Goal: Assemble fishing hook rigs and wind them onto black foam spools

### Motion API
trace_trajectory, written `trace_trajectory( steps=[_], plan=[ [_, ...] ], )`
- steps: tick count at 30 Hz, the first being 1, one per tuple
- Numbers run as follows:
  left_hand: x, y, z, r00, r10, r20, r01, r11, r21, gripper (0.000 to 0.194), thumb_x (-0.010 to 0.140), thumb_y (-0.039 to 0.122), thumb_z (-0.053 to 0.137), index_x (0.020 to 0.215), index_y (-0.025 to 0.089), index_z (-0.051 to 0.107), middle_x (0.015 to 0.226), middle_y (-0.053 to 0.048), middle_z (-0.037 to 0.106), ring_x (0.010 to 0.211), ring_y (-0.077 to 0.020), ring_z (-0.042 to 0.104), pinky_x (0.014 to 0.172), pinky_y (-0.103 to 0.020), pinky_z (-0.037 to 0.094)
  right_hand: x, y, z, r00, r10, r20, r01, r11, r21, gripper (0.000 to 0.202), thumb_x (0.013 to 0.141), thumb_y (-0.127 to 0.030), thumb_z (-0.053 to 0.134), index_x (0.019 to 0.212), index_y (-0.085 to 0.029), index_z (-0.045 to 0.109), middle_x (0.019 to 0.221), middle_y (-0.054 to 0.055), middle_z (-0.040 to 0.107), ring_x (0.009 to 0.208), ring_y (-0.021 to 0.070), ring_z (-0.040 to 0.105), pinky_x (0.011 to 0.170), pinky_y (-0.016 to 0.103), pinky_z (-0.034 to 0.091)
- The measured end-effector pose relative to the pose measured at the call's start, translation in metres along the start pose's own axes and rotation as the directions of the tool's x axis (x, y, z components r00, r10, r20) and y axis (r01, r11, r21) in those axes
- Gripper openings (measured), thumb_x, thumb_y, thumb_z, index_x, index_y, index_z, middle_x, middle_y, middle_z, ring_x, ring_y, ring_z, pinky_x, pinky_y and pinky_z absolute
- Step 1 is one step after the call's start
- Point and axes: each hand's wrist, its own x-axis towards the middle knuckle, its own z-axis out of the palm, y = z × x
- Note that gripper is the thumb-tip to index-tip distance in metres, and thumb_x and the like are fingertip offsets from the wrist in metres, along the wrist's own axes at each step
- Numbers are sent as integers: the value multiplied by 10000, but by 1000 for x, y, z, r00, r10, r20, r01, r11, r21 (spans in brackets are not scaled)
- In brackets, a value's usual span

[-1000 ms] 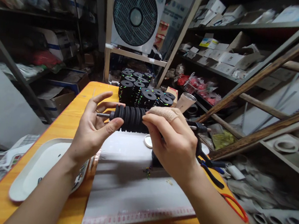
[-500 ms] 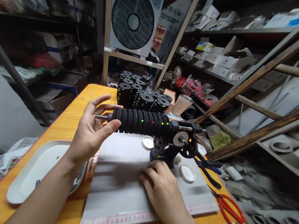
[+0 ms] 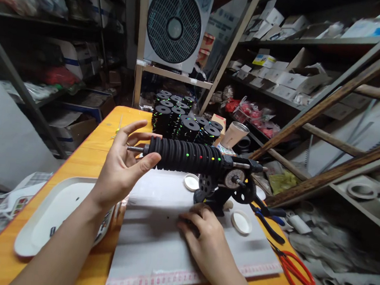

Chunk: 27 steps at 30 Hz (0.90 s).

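A black ribbed roll (image 3: 175, 155) with small green, red and yellow dots lies level on the spindle of a black geared device (image 3: 216, 199). At its left end, my left hand (image 3: 123, 167) has thumb and fingers closed on the roll's edge, around the metal rod. My right hand (image 3: 203, 233) rests low at the foot of the device, over the white board (image 3: 146, 250); its fingers are curled and their tips are partly hidden, so what they hold cannot be made out. Two shallow white lids (image 3: 241, 222) lie beside the device.
A white tray (image 3: 36, 231) with small dark pieces sits at left. Red-handled scissors (image 3: 298, 278) and dark pliers (image 3: 269, 226) lie at right. Behind stand several black rolls (image 3: 190, 125), a cup (image 3: 235, 135) and a fan (image 3: 174, 26). Shelves and a wooden ladder flank the table.
The whole view has shifted slightly, so everything appears a little further right. Both hands keep nearly the same pose; a small dark speck now shows on the board left of my right hand.
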Motion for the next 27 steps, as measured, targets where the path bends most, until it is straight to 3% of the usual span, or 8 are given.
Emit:
trace_trajectory(
  steps=[3,8,11,13,16,21,24,27],
  plan=[
    [0,1,0,1000,-14,0,14,1000,-4,670,710,368,873,1270,243,527,1134,-71,691,944,-215,709,781,-317,563,5,-5,3,1000,-2,-3,2,1000,24,151,801,-82,773,913,-182,788,898,96,709,876,282,694,762,413,617],
    [0,0,1,1000,10,7,-10,998,58,673,728,406,853,1284,243,510,1162,-84,674,1077,-256,679,824,-335,545,13,-10,11,995,-101,16,99,990,101,259,752,-23,804,866,-256,800,865,36,717,851,227,685,727,319,606],
    [0,-1,0,1000,16,19,-17,998,58,677,730,409,848,1287,244,501,1157,-85,668,1050,-255,688,836,-346,547,15,-14,13,983,-181,-22,182,975,126,214,804,-12,745,836,-222,774,830,42,717,830,224,669,730,327,595],
    [0,-1,0,1000,15,19,-16,999,49,669,731,400,849,1285,251,504,1153,-83,670,1035,-253,692,836,-351,554,19,-21,4,967,-249,-57,255,956,147,163,878,-46,676,845,-190,743,804,51,718,785,216,653,716,334,585],
    [0,-1,0,1000,10,21,-10,1000,28,657,739,374,851,1289,256,510,1163,-79,671,1021,-235,695,816,-325,561,35,-39,-27,929,-347,-128,367,906,211,111,940,-88,623,921,-174,691,813,37,726,736,168,643,680,284,566],
    [-1,-1,0,1000,0,20,-1,1000,19,667,743,361,852,1298,228,507,1167,-78,663,1026,-209,692,788,-273,558,84,-63,-76,823,-357,-442,463,872,157,180,919,-20,636,966,-185,692,883,32,759,822,136,704,786,263,565],
    [-1,0,0,1000,-8,23,8,1000,11,669,745,361,848,1304,236,503,1166,-78,658,997,-211,699,785,-290,570,107,-63,-76,776,-368,-512,467,881,75,141,920,-50,653,927,-181,708,918,61,752,873,161,705,824,309,575],
    [-1,2,1,999,-16,28,16,1000,-4,666,743,360,848,1297,244,498,1167,-78,661,950,-211,711,794,-311,580,117,-61,-67,785,-373,-494,455,889,52,121,941,-87,640,919,-190,701,928,67,739,886,180,697,828,350,584]
  ],
)
